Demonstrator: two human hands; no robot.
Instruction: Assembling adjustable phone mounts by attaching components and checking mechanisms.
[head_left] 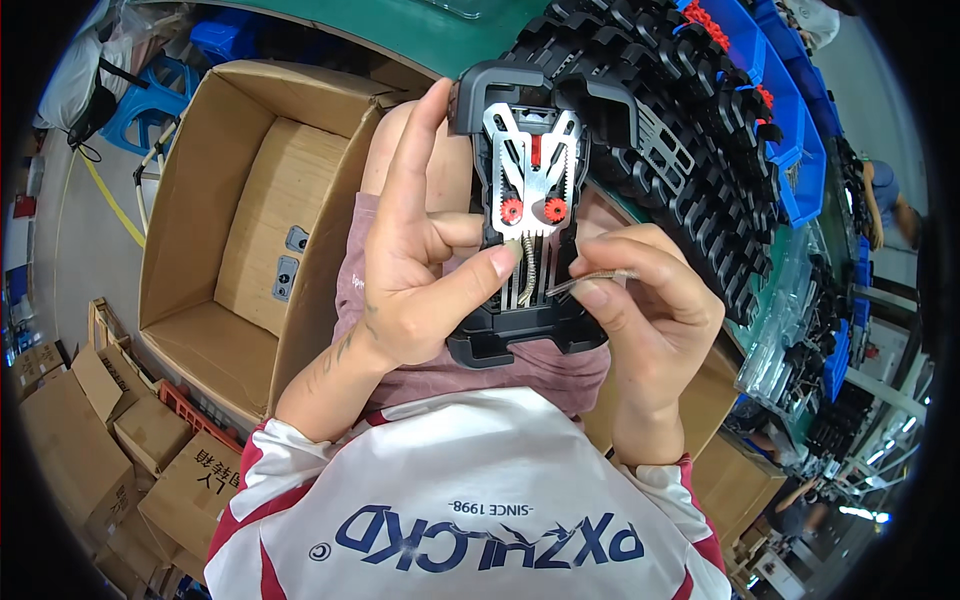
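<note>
Over my lap lies a black plastic holder (515, 322), like a phone mount, with its inside facing up. A silver metal plate (536, 190) and two small red gears (511, 211) sit in it. My left hand (405, 295) grips the holder from its left side, the index finger stretched along the edge. Its thumb presses near a thin coil spring (528, 270) that runs down from the plate. Between thumb and fingertips, my right hand (655, 310) pinches a second coil spring (603, 276), its inner end at the holder's lower right part.
To my left stands an open cardboard box (190, 230) with two small grey parts (286, 278) inside. Stacked black holders (690, 190) crowd the green table (400, 30) at the right, beside blue bins (798, 170) holding red pieces. Other cartons (75, 430) lie lower left. Another person (885, 200) is far right.
</note>
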